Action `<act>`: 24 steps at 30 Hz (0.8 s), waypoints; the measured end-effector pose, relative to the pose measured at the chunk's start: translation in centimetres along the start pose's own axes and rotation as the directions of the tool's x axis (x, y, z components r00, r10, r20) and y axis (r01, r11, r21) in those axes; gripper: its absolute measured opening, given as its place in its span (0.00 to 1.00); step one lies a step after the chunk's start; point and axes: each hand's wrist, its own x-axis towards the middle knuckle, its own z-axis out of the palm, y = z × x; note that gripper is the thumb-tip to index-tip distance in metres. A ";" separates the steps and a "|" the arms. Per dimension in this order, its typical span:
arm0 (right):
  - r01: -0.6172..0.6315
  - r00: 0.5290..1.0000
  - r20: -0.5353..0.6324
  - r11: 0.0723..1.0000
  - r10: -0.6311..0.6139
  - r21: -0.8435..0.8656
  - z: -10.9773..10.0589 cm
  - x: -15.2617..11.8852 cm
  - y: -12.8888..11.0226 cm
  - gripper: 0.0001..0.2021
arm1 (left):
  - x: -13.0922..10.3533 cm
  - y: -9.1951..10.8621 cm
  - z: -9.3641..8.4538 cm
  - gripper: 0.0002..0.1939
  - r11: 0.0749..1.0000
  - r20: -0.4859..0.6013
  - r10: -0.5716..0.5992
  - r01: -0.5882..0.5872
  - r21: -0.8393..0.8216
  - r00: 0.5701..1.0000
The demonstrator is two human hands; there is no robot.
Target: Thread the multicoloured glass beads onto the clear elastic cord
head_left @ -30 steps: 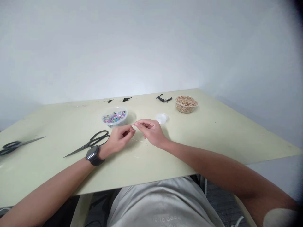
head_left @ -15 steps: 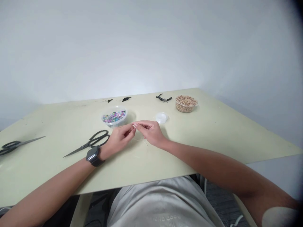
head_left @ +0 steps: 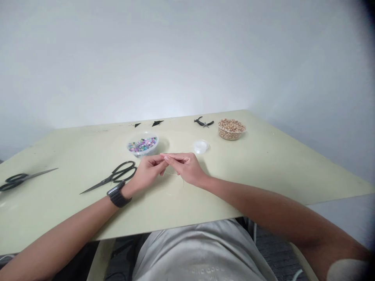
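Note:
Both hands meet above the middle of the table, fingertips pressed together. My left hand (head_left: 149, 170), with a dark watch on its wrist, is closed in a pinch. My right hand (head_left: 186, 167) pinches against it from the other side. A thin pale thread (head_left: 173, 174) hangs in a loose curve below the fingers; the pinched part of it is hidden. Just behind my left hand stands a clear tub of colourful beads (head_left: 142, 145). Black-handled scissors (head_left: 117, 175) lie left of that hand. A small white round container (head_left: 201, 146) sits behind my right hand.
A clear tub of tan, nut-like pieces (head_left: 231, 129) stands at the back right, with small black-handled pliers (head_left: 204, 122) beside it. A second pair of scissors (head_left: 22, 179) lies at the far left. Black scraps (head_left: 157, 123) rest near the wall.
The fingertips have drawn closer together, and both hands have shifted slightly. The thread's loop below them is smaller and hangs differently. Objects on the table stay in place.

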 end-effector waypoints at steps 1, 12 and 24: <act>-0.002 1.000 -0.010 1.000 0.002 -0.009 0.0 0.0 0.1 0.20 | 0.0 0.0 0.0 0.26 1.000 0.002 -0.005 0.005 -0.021 1.000; -0.008 0.996 -0.090 0.998 0.002 -0.067 -0.7 1.2 0.7 0.15 | 0.0 -0.7 -0.4 0.22 0.973 -0.004 0.102 -0.099 0.210 0.995; -0.068 0.978 -0.202 0.997 0.057 -0.045 -3.0 2.9 0.2 0.15 | -0.2 -1.0 -0.6 0.17 0.875 0.008 0.265 -0.243 0.419 0.964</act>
